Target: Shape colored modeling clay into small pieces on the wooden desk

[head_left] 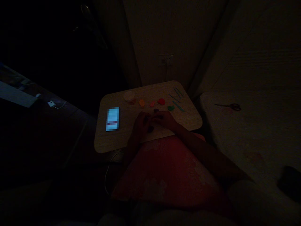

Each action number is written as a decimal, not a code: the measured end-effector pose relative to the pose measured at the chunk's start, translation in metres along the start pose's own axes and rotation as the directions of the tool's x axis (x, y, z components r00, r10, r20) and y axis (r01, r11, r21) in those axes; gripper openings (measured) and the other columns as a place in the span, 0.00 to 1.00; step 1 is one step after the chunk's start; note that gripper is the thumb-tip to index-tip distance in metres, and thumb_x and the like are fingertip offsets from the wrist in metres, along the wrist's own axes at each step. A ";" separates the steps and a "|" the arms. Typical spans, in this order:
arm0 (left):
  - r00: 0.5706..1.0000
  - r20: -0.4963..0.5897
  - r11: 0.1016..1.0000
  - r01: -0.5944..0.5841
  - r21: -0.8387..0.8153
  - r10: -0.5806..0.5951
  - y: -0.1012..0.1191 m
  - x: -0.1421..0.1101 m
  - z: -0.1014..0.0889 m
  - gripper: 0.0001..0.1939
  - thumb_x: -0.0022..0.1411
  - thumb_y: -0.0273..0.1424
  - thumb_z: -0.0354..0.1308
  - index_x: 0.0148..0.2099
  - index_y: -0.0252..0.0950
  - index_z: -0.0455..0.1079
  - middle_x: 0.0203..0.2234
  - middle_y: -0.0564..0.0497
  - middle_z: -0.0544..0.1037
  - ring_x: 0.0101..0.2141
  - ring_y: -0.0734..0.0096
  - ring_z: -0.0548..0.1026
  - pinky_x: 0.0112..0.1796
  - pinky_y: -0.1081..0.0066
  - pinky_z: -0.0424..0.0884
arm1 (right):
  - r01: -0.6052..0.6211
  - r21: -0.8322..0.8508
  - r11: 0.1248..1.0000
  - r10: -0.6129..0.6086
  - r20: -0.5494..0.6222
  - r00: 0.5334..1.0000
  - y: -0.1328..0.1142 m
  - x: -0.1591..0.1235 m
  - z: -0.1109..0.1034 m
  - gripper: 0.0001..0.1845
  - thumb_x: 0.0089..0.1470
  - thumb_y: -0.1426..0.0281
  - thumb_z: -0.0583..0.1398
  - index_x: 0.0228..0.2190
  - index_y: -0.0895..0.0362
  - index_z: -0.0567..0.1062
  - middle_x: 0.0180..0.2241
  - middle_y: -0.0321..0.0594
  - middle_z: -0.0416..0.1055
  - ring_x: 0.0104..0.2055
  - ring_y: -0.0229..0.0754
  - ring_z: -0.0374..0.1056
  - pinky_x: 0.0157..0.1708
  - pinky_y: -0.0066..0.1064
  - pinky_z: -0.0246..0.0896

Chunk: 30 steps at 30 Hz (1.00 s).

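Observation:
Both hands meet over the front middle of a small wooden table (127,138) in very dim light. My left hand (141,121) is closed, its fingertips curled toward the other hand. My right hand (166,119) is closed too, thumb and fingers pinched together. What lies between the fingertips is too dark to make out. A dark lump (150,129) rests just below the hands, and a purplish lump (156,110) shows just beyond them. Behind sit soft-looking lumps: an orange one (141,102), a pink one (152,103), a red one (161,101) and a green one (171,108).
A lit phone (113,119) lies at the table's left, with a round tub (129,97) behind it. Several thin sticks (178,92) and a teal strip (178,106) are at the right. Scissors (231,106) lie on a pale surface further right. A wall socket (166,60) is behind.

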State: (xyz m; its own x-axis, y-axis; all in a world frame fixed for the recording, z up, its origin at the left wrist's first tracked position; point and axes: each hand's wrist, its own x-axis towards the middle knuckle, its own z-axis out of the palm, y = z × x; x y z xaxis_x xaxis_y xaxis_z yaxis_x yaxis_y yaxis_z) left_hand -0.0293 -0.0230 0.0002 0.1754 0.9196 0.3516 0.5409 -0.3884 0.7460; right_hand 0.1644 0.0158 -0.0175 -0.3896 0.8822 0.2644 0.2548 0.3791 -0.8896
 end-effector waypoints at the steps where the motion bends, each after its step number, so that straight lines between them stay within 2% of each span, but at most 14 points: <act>1: 1.000 -0.001 1.000 0.000 -0.001 0.000 0.000 0.000 0.000 0.05 0.68 0.31 0.59 0.45 0.38 0.71 0.41 0.49 0.75 0.42 0.66 0.74 0.45 0.65 0.71 | -0.010 -0.001 1.000 0.010 -0.014 1.000 0.000 0.000 0.000 0.11 0.53 0.63 0.68 0.33 0.58 0.83 0.29 0.38 0.78 0.30 0.39 0.69 0.33 0.28 0.60; 4: 1.000 -0.011 1.000 -0.013 0.005 0.013 0.000 0.000 0.000 0.05 0.67 0.30 0.59 0.45 0.38 0.70 0.41 0.49 0.75 0.42 0.66 0.73 0.45 0.66 0.70 | -0.037 0.001 0.999 0.037 -0.057 0.998 -0.001 0.000 0.001 0.14 0.50 0.60 0.69 0.26 0.59 0.78 0.24 0.35 0.73 0.27 0.37 0.64 0.28 0.27 0.55; 8: 1.000 -0.008 0.999 -0.028 0.017 0.028 0.001 0.000 0.000 0.04 0.68 0.29 0.58 0.45 0.38 0.70 0.41 0.49 0.74 0.41 0.66 0.73 0.45 0.65 0.70 | -0.004 -0.025 1.000 0.002 -0.057 0.998 -0.004 0.000 -0.001 0.18 0.60 0.60 0.61 0.23 0.57 0.74 0.23 0.36 0.70 0.26 0.37 0.63 0.29 0.28 0.56; 13: 1.000 -0.006 1.000 -0.023 0.012 0.023 0.002 0.000 -0.001 0.05 0.67 0.26 0.57 0.45 0.38 0.70 0.41 0.49 0.75 0.42 0.66 0.73 0.46 0.65 0.71 | 0.043 -0.064 0.997 -0.046 -0.050 0.998 -0.002 0.002 -0.002 0.21 0.68 0.63 0.51 0.34 0.58 0.80 0.27 0.40 0.74 0.30 0.41 0.68 0.35 0.31 0.62; 16: 1.000 0.000 1.000 -0.025 0.018 0.025 0.001 0.001 0.000 0.05 0.67 0.26 0.57 0.45 0.38 0.70 0.41 0.49 0.75 0.43 0.66 0.73 0.47 0.64 0.71 | 0.110 -0.066 0.992 -0.116 -0.100 0.988 0.001 0.003 -0.002 0.20 0.67 0.65 0.51 0.41 0.58 0.81 0.34 0.44 0.76 0.37 0.44 0.71 0.41 0.34 0.65; 20: 0.999 0.002 0.999 -0.045 0.025 0.045 -0.001 0.001 -0.001 0.05 0.67 0.26 0.57 0.45 0.38 0.71 0.41 0.49 0.74 0.43 0.66 0.73 0.47 0.64 0.71 | 0.197 -0.055 0.979 -0.201 -0.091 0.975 0.004 0.003 -0.002 0.18 0.62 0.70 0.53 0.44 0.57 0.82 0.41 0.47 0.76 0.43 0.45 0.71 0.46 0.37 0.67; 24: 0.999 0.010 0.998 -0.050 0.032 0.049 0.000 0.001 -0.001 0.04 0.67 0.27 0.57 0.43 0.38 0.71 0.40 0.49 0.74 0.42 0.65 0.72 0.47 0.64 0.70 | 0.093 0.000 0.996 -0.092 -0.105 0.990 0.004 0.003 -0.001 0.17 0.59 0.69 0.58 0.48 0.57 0.80 0.44 0.47 0.78 0.43 0.45 0.73 0.46 0.37 0.67; 27: 0.999 0.012 0.998 -0.053 0.036 0.052 0.002 0.001 -0.002 0.03 0.67 0.27 0.56 0.43 0.38 0.71 0.40 0.49 0.74 0.41 0.65 0.72 0.46 0.64 0.70 | 0.013 0.014 1.000 -0.011 -0.114 0.993 0.003 0.003 0.001 0.12 0.57 0.67 0.62 0.41 0.57 0.81 0.40 0.45 0.80 0.41 0.45 0.74 0.44 0.36 0.67; 30: 0.998 0.016 0.997 -0.068 0.029 0.068 0.003 0.002 -0.002 0.03 0.67 0.27 0.56 0.42 0.37 0.71 0.39 0.49 0.73 0.41 0.65 0.72 0.46 0.64 0.70 | -0.016 -0.014 1.000 0.014 -0.121 0.993 0.000 0.003 0.001 0.09 0.56 0.64 0.64 0.35 0.57 0.80 0.35 0.42 0.79 0.38 0.44 0.72 0.41 0.33 0.65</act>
State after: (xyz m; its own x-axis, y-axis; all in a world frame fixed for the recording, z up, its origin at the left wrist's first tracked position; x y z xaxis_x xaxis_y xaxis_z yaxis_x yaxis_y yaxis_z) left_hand -0.0288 -0.0228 0.0040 0.2244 0.8920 0.3923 0.5512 -0.4482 0.7038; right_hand 0.1625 0.0185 -0.0165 -0.2762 0.9148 0.2948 0.2730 0.3687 -0.8886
